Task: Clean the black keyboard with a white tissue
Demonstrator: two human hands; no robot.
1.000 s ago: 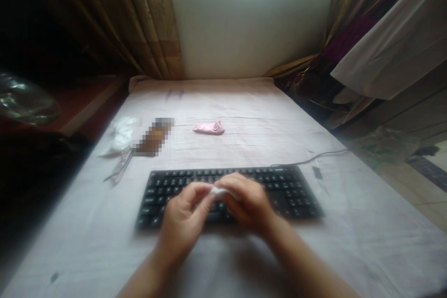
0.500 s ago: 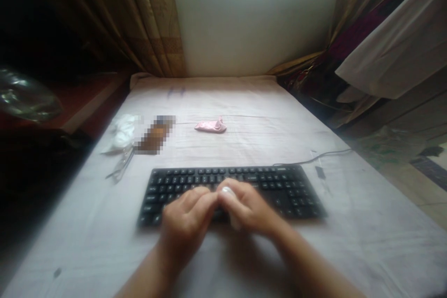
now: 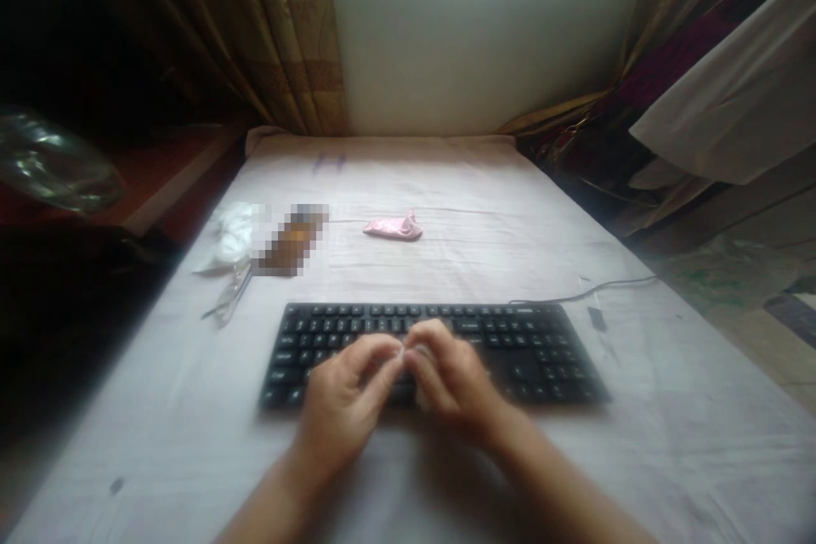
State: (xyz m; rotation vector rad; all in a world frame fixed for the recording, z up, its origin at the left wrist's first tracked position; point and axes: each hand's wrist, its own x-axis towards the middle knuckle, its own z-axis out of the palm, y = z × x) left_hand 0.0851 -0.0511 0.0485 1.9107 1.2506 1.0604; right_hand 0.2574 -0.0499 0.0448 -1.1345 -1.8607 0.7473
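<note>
Over the middle of a black keyboard [image 3: 523, 361], my left hand [image 3: 344, 391] and my right hand [image 3: 454, 378] meet fingertip to fingertip. Thumb and fingers of both hands are pinched on a small white wad [image 3: 422, 398] that looks like cotton. Most of it is hidden by the right fingers, with a bit of white showing between the fingertips and below the right hand. The keyboard lies flat on the table, its lower middle keys covered by my hands.
A pink crumpled packet [image 3: 392, 227] lies behind the keyboard. At left are a white bundle [image 3: 234, 234] in clear plastic, a slim tool [image 3: 228, 296] in a wrapper and a blurred-out brown item [image 3: 291, 242]. The keyboard's cable [image 3: 592, 291] runs off right across the pale cloth [image 3: 484, 178].
The white wad showed on top of my right fingers before; now it is mostly hidden, and the fingertips pinch more narrowly. The view has shifted slightly.
</note>
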